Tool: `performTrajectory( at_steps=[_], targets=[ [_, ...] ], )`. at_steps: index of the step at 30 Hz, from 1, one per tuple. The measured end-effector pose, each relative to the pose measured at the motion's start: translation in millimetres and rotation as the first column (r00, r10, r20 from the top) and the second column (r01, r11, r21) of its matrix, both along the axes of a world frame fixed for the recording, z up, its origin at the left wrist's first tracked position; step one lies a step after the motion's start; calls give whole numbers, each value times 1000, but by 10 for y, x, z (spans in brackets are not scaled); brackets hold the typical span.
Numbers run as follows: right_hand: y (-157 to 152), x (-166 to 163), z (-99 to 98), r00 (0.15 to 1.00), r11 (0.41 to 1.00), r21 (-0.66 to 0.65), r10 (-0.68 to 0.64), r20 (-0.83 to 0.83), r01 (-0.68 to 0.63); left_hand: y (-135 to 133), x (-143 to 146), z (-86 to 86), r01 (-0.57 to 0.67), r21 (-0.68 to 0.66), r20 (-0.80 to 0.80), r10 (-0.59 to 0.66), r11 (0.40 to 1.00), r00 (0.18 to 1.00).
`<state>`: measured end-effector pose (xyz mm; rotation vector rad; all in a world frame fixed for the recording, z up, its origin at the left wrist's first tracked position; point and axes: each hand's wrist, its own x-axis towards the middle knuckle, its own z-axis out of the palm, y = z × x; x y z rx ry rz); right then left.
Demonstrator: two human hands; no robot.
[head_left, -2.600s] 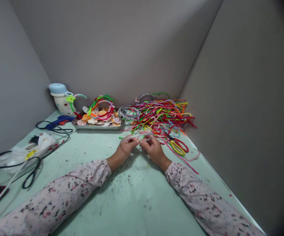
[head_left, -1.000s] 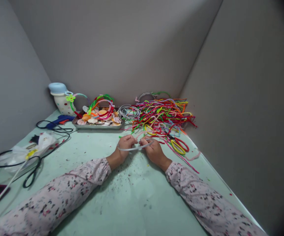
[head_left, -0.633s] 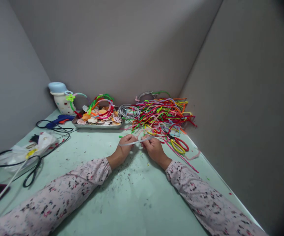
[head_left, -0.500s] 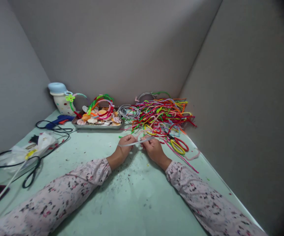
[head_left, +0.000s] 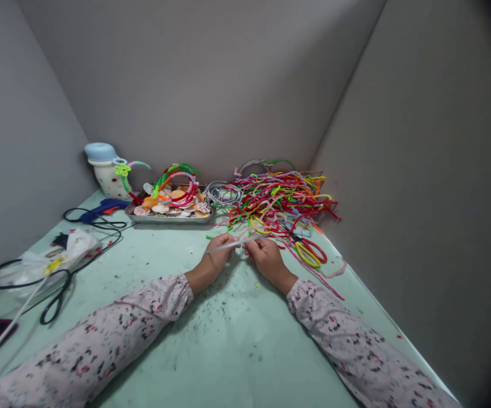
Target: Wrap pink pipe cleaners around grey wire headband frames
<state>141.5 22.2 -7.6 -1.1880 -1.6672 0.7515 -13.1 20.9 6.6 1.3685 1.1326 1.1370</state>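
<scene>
My left hand [head_left: 218, 254] and my right hand [head_left: 265, 255] are close together over the table, each with its fingers pinched closed. A thin pale grey band [head_left: 223, 246] runs across both hands, from the back of the left to the fingers of the right. Whether it is a headband strip or something else I cannot tell. Just beyond my fingertips lie a few pink and green pipe cleaners at the edge of a large tangled, many-coloured heap of pipe cleaners [head_left: 285, 195]. Scissors [head_left: 308, 253] with yellow and red handles lie to the right of my right hand.
A metal tray [head_left: 169, 221] of shells stands at the back, with pipe-cleaner-wrapped headbands [head_left: 181, 173] on it. Beside it are grey hoops [head_left: 223, 194]. On the left are a blue-lidded cup [head_left: 103, 167], a plastic bag [head_left: 75, 243] and black cables [head_left: 60, 297]. Grey walls enclose the table.
The pale grey band has shifted slightly, its right end now further along my right hand. My hands have otherwise hardly moved.
</scene>
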Motion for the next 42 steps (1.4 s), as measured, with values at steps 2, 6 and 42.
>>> performTrajectory(
  at_steps=[2,6,42],
  targets=[
    [12,-1,-4,999,1000,-20,-11,-35,10,-4,2,6,-11,4,-11,11,1000,1000],
    [17,-7,12,998,999,-19,-31,-53,30,-12,4,23,-45,34,-15,45,998,999],
    [25,13,-10,995,996,21,-89,-53,90,-60,6,40,-73,302,-180,132,951,975]
  ],
)
